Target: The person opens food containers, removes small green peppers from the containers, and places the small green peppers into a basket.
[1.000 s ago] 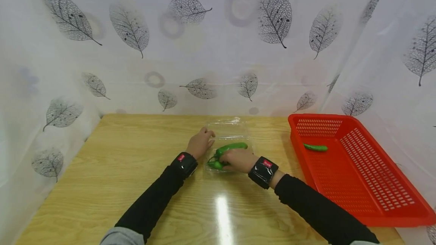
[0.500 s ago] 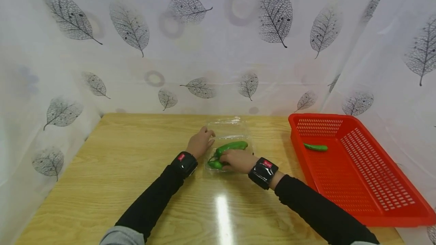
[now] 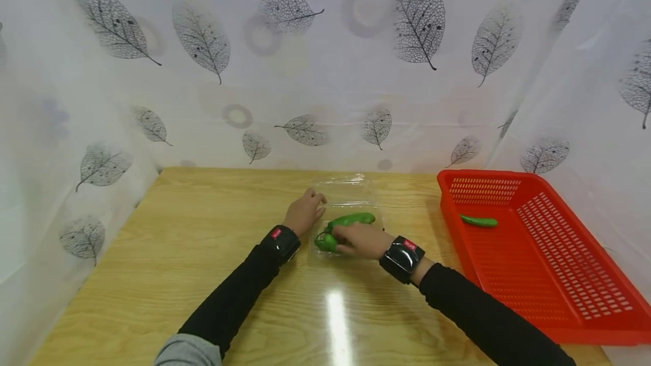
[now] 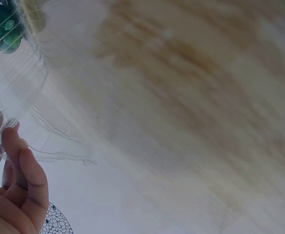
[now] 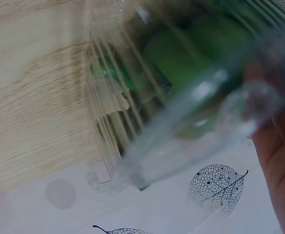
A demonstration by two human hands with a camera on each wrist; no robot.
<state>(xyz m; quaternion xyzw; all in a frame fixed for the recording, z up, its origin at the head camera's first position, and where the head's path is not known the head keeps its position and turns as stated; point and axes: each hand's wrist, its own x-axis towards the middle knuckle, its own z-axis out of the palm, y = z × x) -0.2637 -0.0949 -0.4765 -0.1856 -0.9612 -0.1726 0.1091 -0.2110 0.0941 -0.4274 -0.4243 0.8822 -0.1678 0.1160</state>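
A clear plastic clamshell box [image 3: 348,192] lies on the table with its lid folded back toward the wall. Inside, a long green pepper [image 3: 358,218] lies across the far part, and another green pepper [image 3: 325,242] sits nearer the front. My right hand [image 3: 363,240] reaches into the box, its fingers curled on the front pepper. Through the clear box wall [image 5: 166,146], the right wrist view shows green peppers blurred beside the fingers. At the box's left side, my left hand [image 3: 304,210] pinches the plastic edge, with thumb and fingers on it in the left wrist view.
A red plastic basket [image 3: 524,264] with slotted walls stands at the right, holding one slim green pepper [image 3: 479,221]. The wooden table [image 3: 213,253] ends against a white leaf-print sheet [image 3: 315,89] at the back and sides.
The head view has shifted slightly, so everything sits a little farther right. My right fingers and the front pepper have moved slightly within the box; the left hand keeps its hold.
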